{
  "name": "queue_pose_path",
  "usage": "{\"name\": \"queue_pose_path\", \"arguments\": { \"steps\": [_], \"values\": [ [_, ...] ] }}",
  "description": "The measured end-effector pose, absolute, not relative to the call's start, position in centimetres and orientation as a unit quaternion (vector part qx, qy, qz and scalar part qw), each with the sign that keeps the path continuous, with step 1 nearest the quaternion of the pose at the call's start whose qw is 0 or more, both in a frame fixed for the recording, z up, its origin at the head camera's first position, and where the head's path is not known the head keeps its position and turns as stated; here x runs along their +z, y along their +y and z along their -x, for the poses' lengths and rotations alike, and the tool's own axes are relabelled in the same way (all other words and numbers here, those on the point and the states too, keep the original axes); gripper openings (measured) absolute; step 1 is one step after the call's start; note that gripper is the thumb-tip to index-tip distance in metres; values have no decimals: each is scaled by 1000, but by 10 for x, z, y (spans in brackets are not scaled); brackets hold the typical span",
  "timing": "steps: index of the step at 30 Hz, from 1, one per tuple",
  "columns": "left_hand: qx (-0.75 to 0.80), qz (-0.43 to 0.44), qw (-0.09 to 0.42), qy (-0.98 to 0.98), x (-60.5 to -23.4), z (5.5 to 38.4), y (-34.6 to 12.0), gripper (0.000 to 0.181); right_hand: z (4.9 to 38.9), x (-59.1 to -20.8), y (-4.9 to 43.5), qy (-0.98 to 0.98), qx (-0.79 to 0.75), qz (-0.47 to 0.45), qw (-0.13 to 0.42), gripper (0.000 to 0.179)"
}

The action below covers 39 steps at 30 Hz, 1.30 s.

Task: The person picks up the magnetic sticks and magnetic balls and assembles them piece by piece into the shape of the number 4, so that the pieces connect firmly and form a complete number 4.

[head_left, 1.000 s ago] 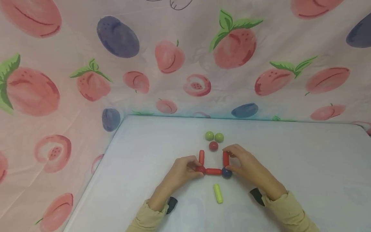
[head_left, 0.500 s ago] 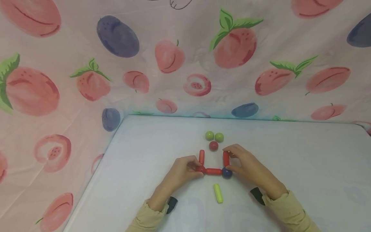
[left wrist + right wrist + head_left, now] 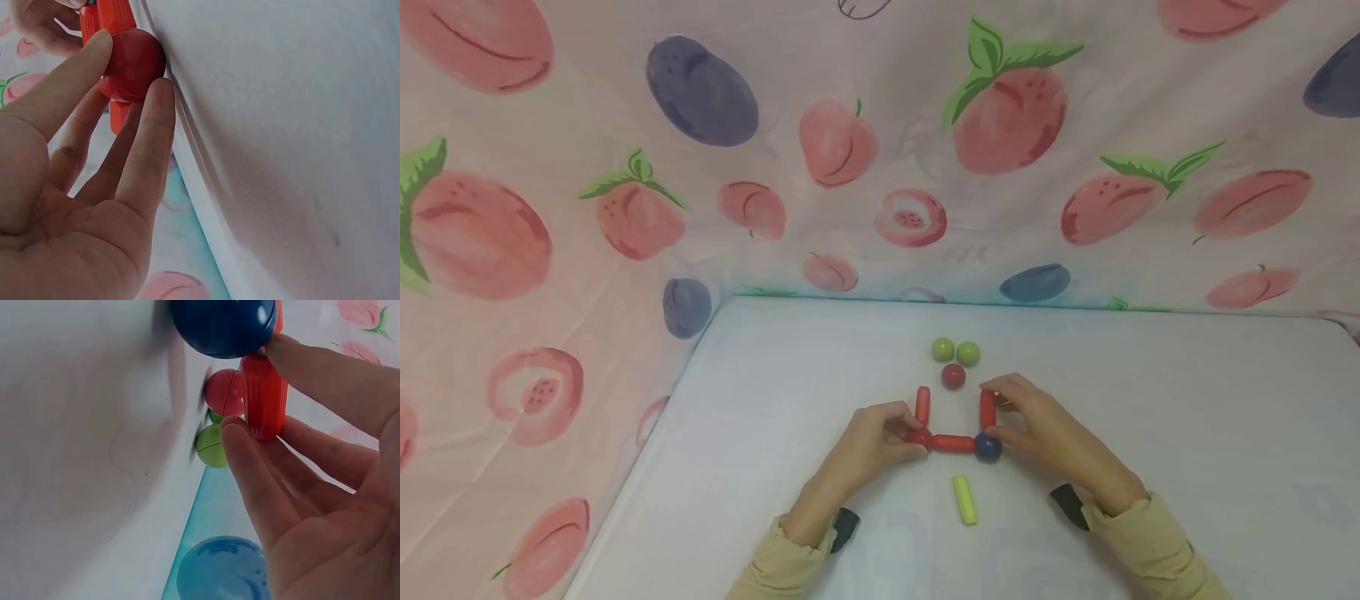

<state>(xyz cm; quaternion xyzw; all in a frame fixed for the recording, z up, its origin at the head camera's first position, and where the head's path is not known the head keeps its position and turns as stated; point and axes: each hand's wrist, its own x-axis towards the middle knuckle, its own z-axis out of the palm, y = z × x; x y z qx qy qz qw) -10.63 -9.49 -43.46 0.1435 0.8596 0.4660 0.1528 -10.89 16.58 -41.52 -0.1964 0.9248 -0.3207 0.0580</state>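
Note:
My left hand (image 3: pixel 876 435) pinches a red ball (image 3: pixel 134 65) between thumb and fingers, low over the white table. A red rod (image 3: pixel 922 404) extends from that ball toward the back. Another red rod (image 3: pixel 953 443) lies crosswise and links the red ball to a blue ball (image 3: pixel 988 447). Leading back from the blue ball is a third red rod (image 3: pixel 265 400), which my right hand (image 3: pixel 1037 425) holds, thumb at its near end by the ball and fingers at its far end. Together the pieces make a U that opens toward the back.
Behind the U sit a loose red ball (image 3: pixel 953 376) and two green balls, one left (image 3: pixel 943 349) and one right (image 3: pixel 968 353). A yellow-green rod (image 3: pixel 966 500) lies in front. Fruit-printed cloth (image 3: pixel 850 217) hangs along the table's back and left edges.

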Motion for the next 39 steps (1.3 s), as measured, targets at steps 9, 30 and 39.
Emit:
{"name": "queue_pose_path", "arguments": {
  "steps": [9,30,39],
  "values": [
    [462,-142,154,862,-435,107,-95,21,110,-418,168,921,-330,195,75,56],
    [457,-142,150,865,-435,106,-95,21,111,-420,172,912,-346,209,74,49],
    [458,-142,153,864,-435,107,-95,20,115,-426,171,914,-344,200,74,47]
  ]
}}
